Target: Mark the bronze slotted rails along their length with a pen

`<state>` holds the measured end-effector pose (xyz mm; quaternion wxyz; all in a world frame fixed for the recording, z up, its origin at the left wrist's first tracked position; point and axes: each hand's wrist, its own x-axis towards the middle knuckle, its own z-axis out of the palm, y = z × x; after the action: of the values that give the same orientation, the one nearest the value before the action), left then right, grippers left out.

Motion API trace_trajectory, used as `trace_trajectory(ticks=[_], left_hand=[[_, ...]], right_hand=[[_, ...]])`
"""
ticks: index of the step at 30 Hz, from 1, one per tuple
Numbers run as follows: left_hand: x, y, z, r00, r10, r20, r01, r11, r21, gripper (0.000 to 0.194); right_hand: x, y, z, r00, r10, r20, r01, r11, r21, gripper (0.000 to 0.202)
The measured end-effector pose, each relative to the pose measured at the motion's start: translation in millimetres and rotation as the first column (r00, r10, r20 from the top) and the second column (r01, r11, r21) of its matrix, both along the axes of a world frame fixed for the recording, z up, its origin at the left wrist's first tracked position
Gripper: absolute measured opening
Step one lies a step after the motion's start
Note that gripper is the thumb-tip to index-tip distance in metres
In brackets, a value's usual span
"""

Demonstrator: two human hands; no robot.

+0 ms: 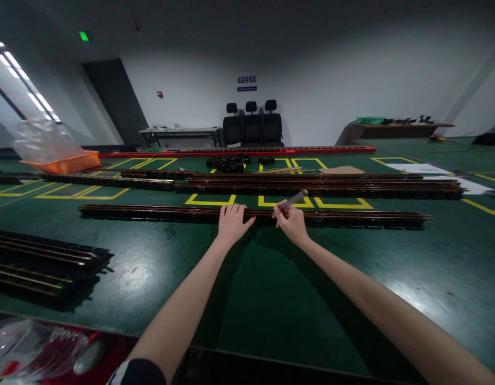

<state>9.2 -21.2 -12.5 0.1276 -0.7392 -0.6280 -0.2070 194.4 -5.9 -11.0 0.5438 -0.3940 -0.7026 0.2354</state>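
A long dark strip with copper-coloured rods (151,212) lies across the green table in front of me. My left hand (231,223) rests on its middle, fingers stretched over it and thumb out to the right. Just to the right, my right hand (292,223) grips a clear-barrelled pen (295,200), its back end pointing up and right. The pen's tip is hidden by my fingers, so I cannot tell whether it touches the strip.
Behind lies a bundle of similar strips (331,184); more strips (34,262) are stacked at left. An orange tray (62,162) holds clear plastic bags. Farther back are a dark heap of parts (227,162), cardboard (342,170) and a red rail (311,150).
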Motion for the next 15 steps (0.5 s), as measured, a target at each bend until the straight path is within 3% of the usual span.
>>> trace_trajectory(ticks=[15], left_hand=[[5.5,-0.3,-2.0,1.0,0.0,-0.026,0.002,0.999,0.047,0.038]], right_hand=[[-1.5,-0.1,0.5,1.0,-0.003,-0.002,0.003,1.0,-0.011,0.042]])
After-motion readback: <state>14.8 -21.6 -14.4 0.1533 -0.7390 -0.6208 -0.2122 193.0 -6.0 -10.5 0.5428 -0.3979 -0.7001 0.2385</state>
